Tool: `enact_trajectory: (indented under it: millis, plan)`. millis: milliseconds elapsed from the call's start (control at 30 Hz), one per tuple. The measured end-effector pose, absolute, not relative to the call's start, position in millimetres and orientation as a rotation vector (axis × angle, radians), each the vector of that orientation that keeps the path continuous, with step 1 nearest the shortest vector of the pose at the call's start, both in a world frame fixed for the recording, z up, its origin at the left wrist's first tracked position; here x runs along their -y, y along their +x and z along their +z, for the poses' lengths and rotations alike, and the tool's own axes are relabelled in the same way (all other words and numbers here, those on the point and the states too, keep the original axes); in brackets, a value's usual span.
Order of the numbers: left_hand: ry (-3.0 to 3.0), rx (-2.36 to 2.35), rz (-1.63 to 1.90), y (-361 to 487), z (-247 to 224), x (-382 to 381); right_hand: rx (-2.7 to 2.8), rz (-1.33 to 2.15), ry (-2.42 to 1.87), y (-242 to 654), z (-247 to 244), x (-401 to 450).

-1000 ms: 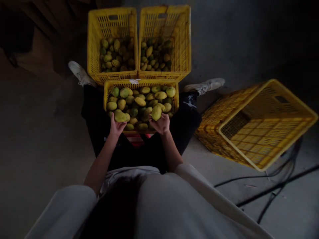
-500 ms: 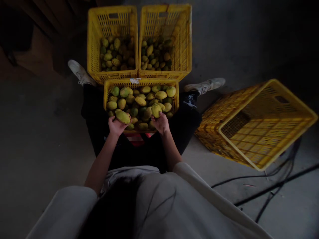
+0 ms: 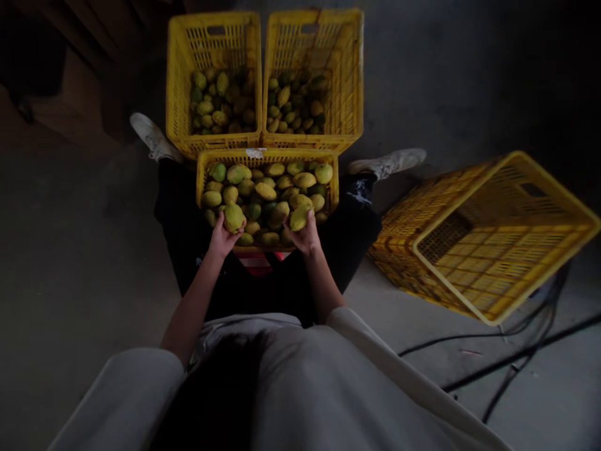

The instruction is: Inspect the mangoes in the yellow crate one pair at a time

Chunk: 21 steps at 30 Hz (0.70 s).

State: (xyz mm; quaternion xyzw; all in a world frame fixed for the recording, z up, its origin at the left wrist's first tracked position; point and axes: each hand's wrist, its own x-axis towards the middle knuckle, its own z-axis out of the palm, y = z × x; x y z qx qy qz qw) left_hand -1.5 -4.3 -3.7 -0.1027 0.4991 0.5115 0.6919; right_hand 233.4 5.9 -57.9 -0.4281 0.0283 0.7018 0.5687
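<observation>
My left hand (image 3: 225, 237) is wrapped round a yellow-green fruit (image 3: 233, 217) that looks like a mango, its end turned upward. In my right hand (image 3: 304, 235) is another yellow-green mango (image 3: 299, 218), tilted, with the thumb along its right side. Both hands are above the near part of a low yellow crate (image 3: 201, 169) between my legs. Several mangoes (image 3: 265, 191), yellow to dark green, fill this crate. Parts of the fingers are hidden behind the held fruit.
Two taller yellow crates, left (image 3: 176, 81) and right (image 3: 352, 81), stand beyond the low one, partly filled with similar fruit. A tilted yellow crate (image 3: 507, 263) is at the right. Black cables (image 3: 511, 360) lie on the floor there. My shoes (image 3: 387, 164) flank the crates.
The mango in my left hand has turned from lying sideways to end-up, and that hand has shifted slightly right. My right hand's mango has tilted over and sits slightly lower.
</observation>
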Motion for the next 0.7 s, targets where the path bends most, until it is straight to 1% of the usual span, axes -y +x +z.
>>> enact_trajectory:
  millis: [267, 533, 700]
  plan:
    - [-0.154, -0.997, 1.196, -3.0, -6.7, 9.1, -0.034, 1.836, -0.929, 240.4, -52.3, -5.7]
    - [-0.28, -1.2, 1.175, 1.2, -8.3, 3.0, 0.093, 1.791, -0.965, 230.7, -53.7, -4.6]
    - [-0.332, -1.154, 1.171, -3.0, -6.6, 4.1, 0.049, 1.787, -1.028, 233.2, -62.8, -7.1]
